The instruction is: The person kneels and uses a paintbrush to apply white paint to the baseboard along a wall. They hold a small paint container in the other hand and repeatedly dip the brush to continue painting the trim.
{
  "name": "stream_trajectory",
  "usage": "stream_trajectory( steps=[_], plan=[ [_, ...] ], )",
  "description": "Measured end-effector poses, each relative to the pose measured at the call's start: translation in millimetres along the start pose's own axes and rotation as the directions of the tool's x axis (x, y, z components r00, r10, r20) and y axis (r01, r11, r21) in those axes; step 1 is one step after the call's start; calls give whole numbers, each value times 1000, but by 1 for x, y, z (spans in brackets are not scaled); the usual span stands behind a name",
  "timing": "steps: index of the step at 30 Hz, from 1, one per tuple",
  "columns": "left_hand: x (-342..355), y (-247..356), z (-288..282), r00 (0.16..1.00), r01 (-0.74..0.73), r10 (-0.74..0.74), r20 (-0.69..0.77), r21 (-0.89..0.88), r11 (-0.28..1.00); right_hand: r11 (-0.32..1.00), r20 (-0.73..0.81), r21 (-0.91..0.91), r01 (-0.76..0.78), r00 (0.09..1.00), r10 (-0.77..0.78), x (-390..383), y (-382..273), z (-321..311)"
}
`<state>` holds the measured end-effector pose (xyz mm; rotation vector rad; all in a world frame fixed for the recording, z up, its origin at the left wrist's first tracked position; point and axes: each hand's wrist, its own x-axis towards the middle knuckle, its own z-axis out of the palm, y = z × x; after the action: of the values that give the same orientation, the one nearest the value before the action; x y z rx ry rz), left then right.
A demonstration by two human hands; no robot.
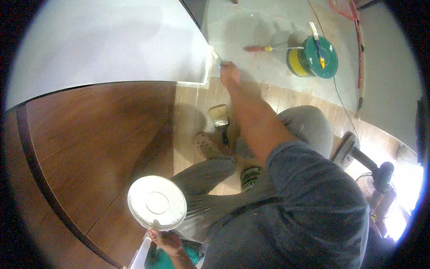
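Observation:
My right hand (230, 75) reaches forward with its fingers closed around a slim brush (218, 57). The brush's pale tip touches or nearly touches the corner edge of a large white panel (125, 40). Low on the left, my left hand (168, 242) grips the rim of a round white lid (156, 204), smeared with what looks like white paint. The lid is tilted with its face up. A wide paintbrush (219, 119) with pale bristles and a dark handle lies on the wood-look floor (192, 96), below my right forearm.
A yellow-and-green tub (298, 62) with a green lid (329, 49) stands at the far right, a brush (319, 47) resting on it. A red-handled tool (257, 48) lies beside it. Brown wood panelling (98, 134) borders my left. A fan (376, 181) stands at right near a cord (342, 101).

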<state>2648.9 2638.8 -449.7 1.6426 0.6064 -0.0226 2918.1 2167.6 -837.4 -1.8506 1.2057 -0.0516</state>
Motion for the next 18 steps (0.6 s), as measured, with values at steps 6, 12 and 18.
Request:
stream_trajectory(
  steps=[6,12,18],
  plan=[
    [-4,0,1,999,-29,30,-40,28,999,997,69,30,69,995,-71,23,-30,8],
    [-2,3,5,1000,-22,22,-5,-9,1000,996,147,-40,83,986,-76,23,-14,9],
    [-4,6,2,999,-16,16,47,-7,1000,999,60,13,-32,998,31,34,-19,-1]
  ],
)
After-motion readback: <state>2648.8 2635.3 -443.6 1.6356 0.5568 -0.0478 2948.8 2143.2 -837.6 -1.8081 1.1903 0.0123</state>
